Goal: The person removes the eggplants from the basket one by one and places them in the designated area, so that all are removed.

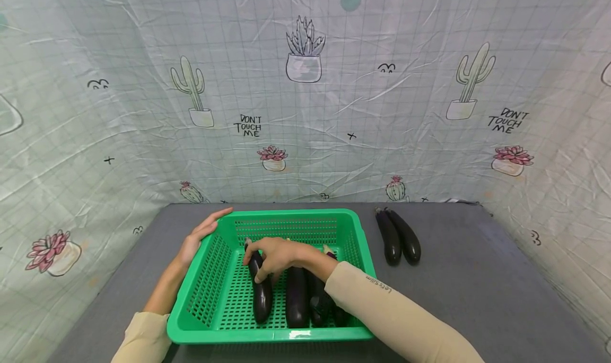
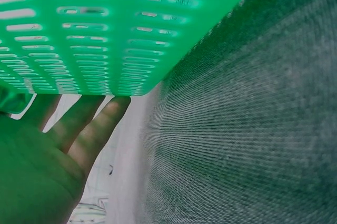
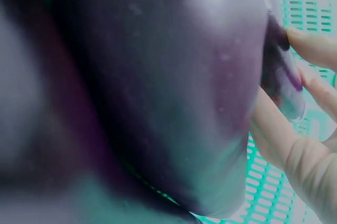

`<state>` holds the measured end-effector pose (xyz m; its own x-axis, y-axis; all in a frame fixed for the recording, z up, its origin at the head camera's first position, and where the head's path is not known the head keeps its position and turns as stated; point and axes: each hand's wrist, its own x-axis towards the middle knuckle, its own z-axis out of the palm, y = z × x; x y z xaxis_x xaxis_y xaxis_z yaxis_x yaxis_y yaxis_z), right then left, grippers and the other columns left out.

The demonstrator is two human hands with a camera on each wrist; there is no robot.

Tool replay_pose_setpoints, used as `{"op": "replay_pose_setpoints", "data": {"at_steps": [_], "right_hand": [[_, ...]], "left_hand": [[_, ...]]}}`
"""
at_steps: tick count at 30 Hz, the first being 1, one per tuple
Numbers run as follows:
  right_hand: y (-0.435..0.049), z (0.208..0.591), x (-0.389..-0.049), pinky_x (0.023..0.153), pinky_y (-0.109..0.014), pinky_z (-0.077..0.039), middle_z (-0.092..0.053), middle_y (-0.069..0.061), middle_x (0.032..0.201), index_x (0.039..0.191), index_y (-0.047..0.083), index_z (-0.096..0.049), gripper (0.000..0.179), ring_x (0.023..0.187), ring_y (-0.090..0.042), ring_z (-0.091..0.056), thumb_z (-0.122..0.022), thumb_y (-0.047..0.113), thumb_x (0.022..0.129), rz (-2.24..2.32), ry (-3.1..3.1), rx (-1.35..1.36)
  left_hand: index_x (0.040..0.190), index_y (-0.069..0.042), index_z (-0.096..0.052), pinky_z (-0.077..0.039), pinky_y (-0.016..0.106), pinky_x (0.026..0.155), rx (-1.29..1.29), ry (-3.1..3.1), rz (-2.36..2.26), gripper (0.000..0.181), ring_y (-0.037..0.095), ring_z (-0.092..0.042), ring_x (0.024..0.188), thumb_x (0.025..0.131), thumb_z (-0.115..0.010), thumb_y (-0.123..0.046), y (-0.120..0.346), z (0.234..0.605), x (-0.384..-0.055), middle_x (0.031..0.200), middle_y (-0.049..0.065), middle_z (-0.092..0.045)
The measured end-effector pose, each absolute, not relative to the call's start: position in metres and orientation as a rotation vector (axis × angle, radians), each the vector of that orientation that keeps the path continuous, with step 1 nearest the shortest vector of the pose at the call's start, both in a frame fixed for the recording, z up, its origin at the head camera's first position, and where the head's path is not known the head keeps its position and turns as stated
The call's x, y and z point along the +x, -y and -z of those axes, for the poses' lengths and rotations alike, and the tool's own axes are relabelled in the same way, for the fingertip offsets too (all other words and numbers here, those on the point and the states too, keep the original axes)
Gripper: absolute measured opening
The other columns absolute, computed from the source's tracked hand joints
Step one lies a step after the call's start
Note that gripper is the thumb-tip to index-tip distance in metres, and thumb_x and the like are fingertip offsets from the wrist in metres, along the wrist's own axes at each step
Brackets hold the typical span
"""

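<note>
- Now, low in the basket (image 1: pixel 291 213), toward its left side, one eggplant (image 1: pixel 262 302) is held between the curled fingers and thumb of the right hand (image 1: pixel 274 257); how firmly cannot be told.
- Over on the left, the basket's rim and wall are touched by the left hand (image 1: pixel 195 239), its fingers straight and slightly apart, clamped on nothing.
- Part-way along, it would be judged: at least three more eggplants (image 1: pixel 297 302) are seen grouped through the basket's middle and right, but an exact count is blocked by the right sleeve (image 1: pixel 396 310).
- Outside, on the table (image 1: pixel 458 267), a pair (image 1: pixel 389 241) is left side by side, reached by neither hand; so the lot is split, mostly in, two out.
- Room, then: bare floor is offered between the held eggplant and the left wall, while the right side is crowded and crossed by the forearm.
- Up front, the lower ends are set near the front wall, so a snag there seems possible.
- Beyond the pair, open table is found to the right; behind the stems, little is left before the curtain (image 1: pixel 410 156).
</note>
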<state>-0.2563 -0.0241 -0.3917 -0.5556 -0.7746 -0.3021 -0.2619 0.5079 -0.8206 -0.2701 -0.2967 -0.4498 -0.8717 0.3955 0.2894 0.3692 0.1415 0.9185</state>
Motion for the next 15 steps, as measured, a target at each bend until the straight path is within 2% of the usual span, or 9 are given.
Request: {"op": "replay_pose_setpoints", "data": {"at_steps": [2, 4, 5, 7, 8, 11, 13, 15], "right_hand": [[0.0237, 0.3915, -0.2576, 0.080, -0.049, -0.063, -0.065, -0.015, 0.106, 0.135, 0.006, -0.063, 0.046, 0.082, -0.023, -0.067, -0.074, -0.003, 0.091, 0.979, -2.082, -0.857], [0.0233, 0.3914, -0.2584, 0.081, -0.048, -0.063, -0.063, -0.017, 0.122, 0.135, 0.008, -0.064, 0.046, 0.085, -0.019, -0.067, -0.074, -0.003, 0.092, 0.985, -2.088, -0.856], [0.0232, 0.3913, -0.2587, 0.081, -0.048, -0.063, -0.060, -0.017, 0.131, 0.135, 0.009, -0.064, 0.046, 0.086, -0.018, -0.067, -0.074, -0.003, 0.092, 0.986, -2.095, -0.857], [0.0234, 0.3912, -0.2587, 0.082, -0.047, -0.063, -0.053, -0.016, 0.146, 0.134, 0.010, -0.064, 0.045, 0.088, -0.016, -0.066, -0.074, -0.002, 0.092, 0.985, -2.112, -0.866], [0.0236, 0.3912, -0.2588, 0.081, -0.047, -0.063, -0.048, -0.015, 0.152, 0.133, 0.011, -0.065, 0.044, 0.088, -0.016, -0.066, -0.074, -0.002, 0.092, 0.985, -2.120, -0.869], [0.0244, 0.3908, -0.2595, 0.081, -0.048, -0.063, -0.045, -0.014, 0.156, 0.131, 0.013, -0.066, 0.043, 0.085, -0.015, -0.065, -0.075, 0.000, 0.092, 0.985, -2.142, -0.884], [0.0249, 0.3904, -0.2599, 0.081, -0.049, -0.063, -0.046, -0.015, 0.155, 0.129, 0.015, -0.067, 0.041, 0.082, -0.016, -0.065, -0.075, 0.000, 0.092, 0.984, -2.154, -0.897], [0.0252, 0.3899, -0.2604, 0.081, -0.050, -0.062, -0.047, -0.015, 0.154, 0.127, 0.017, -0.067, 0.041, 0.079, -0.019, -0.066, -0.076, 0.000, 0.091, 0.987, -2.169, -0.907]], "left_hand": [[0.162, -0.003, -0.030, -0.027, 0.056, 0.120, 0.750, -2.462, -1.829, 0.052, 0.031, -0.030, 0.152, 0.114, -0.023, -0.023, 0.2953, 0.4492, -0.2701, 0.170, 0.020, -0.019], [0.162, -0.003, -0.032, -0.016, 0.068, 0.118, 0.725, -2.495, -1.809, 0.052, 0.040, -0.015, 0.156, 0.114, -0.024, -0.025, 0.2941, 0.4489, -0.2703, 0.170, 0.022, -0.017], [0.162, -0.002, -0.031, -0.015, 0.070, 0.117, 0.725, -2.490, -1.812, 0.053, 0.041, -0.014, 0.155, 0.114, -0.024, -0.025, 0.2937, 0.4488, -0.2704, 0.170, 0.023, -0.016], [0.162, -0.002, -0.029, -0.021, 0.061, 0.119, 0.721, -2.477, -1.815, 0.053, 0.033, -0.022, 0.155, 0.114, -0.024, -0.025, 0.2940, 0.4492, -0.2705, 0.171, 0.021, -0.016], [0.162, -0.002, -0.029, -0.025, 0.052, 0.119, 0.725, -2.476, -1.813, 0.053, 0.025, -0.026, 0.154, 0.114, -0.023, -0.025, 0.2944, 0.4494, -0.2706, 0.171, 0.020, -0.016], [0.163, -0.001, -0.026, -0.037, 0.027, 0.111, 0.742, -2.431, -1.843, 0.053, 0.005, -0.040, 0.142, 0.115, -0.022, -0.024, 0.2960, 0.4501, -0.2706, 0.171, 0.015, -0.019], [0.163, 0.001, -0.025, -0.043, 0.020, 0.105, 0.762, -2.388, -1.871, 0.053, 0.002, -0.047, 0.136, 0.115, -0.022, -0.022, 0.2970, 0.4504, -0.2708, 0.169, 0.014, -0.021], [0.163, 0.001, -0.024, -0.047, 0.020, 0.103, 0.772, -2.354, -1.890, 0.053, 0.003, -0.052, 0.133, 0.115, -0.021, -0.022, 0.2975, 0.4504, -0.2706, 0.169, 0.014, -0.021]]}}
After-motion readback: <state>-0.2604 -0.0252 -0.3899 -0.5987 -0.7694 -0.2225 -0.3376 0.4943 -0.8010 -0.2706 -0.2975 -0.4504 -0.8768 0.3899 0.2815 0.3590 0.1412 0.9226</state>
